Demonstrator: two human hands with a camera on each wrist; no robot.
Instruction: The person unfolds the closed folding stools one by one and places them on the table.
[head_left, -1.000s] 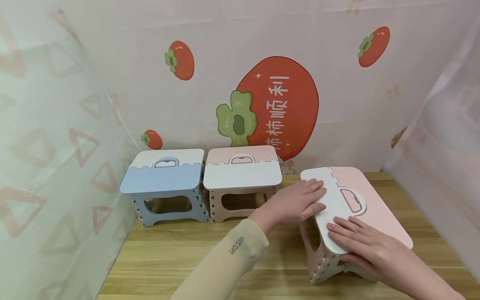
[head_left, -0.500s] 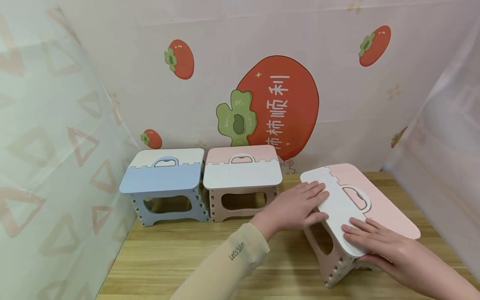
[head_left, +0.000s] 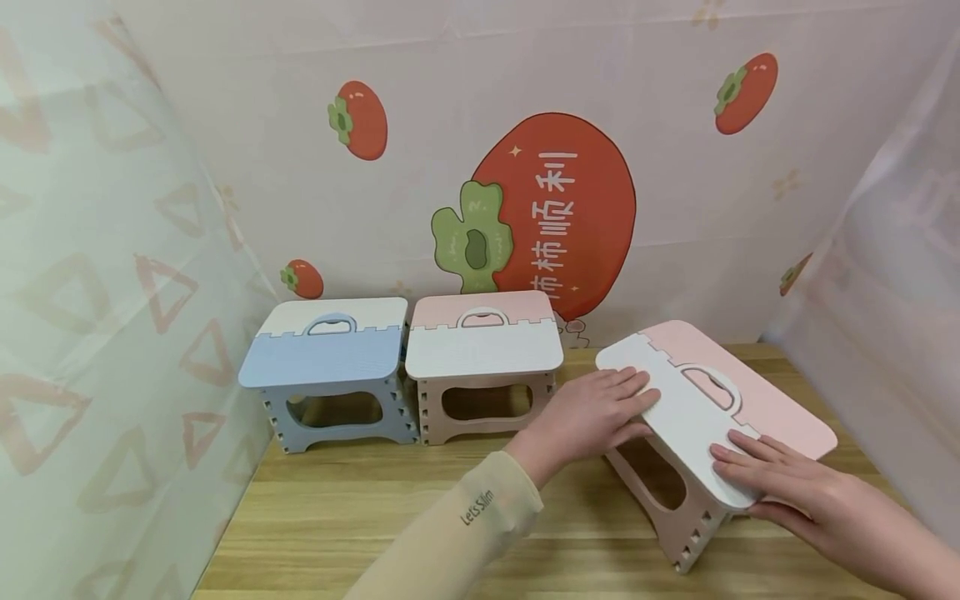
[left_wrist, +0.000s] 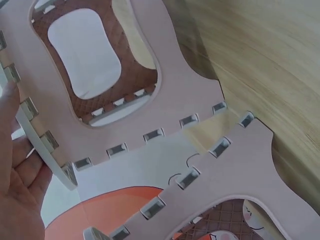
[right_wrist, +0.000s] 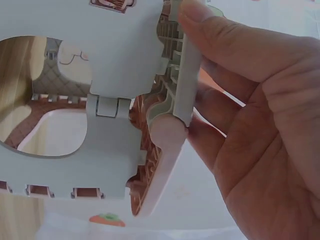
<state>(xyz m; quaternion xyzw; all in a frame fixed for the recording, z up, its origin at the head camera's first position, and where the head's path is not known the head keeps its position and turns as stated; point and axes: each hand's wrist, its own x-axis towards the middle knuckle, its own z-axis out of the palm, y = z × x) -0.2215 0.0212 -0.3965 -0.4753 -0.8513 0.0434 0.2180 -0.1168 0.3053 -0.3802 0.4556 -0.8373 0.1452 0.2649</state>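
A pink-and-white folding stool [head_left: 678, 400] stands at an angle at the right of the table, its carry handle [head_left: 708, 387] on top. My left hand [head_left: 592, 417] holds the white long edge near its far left corner, fingers over the top; the left wrist view shows the thumb on the underside. My right hand [head_left: 813, 492] grips the near end, with fingers flat on the seat. Seen in the right wrist view, its thumb [right_wrist: 197, 12] presses the seat's edge from below. The stool's pale side panel [right_wrist: 115, 65] shows there beside the hand.
A blue-and-white folding stool [head_left: 326, 354] and another pink-and-white one [head_left: 483, 346] stand side by side at the back left. A printed cloth wall [head_left: 675, 208] rises behind them, with cloth sides left and right. Bare wood table [head_left: 360, 517] lies in front.
The stool under my hands has turned counterclockwise, its near end swinging right and its far pink corner moving left. My right hand has moved right with it; my left has barely shifted.
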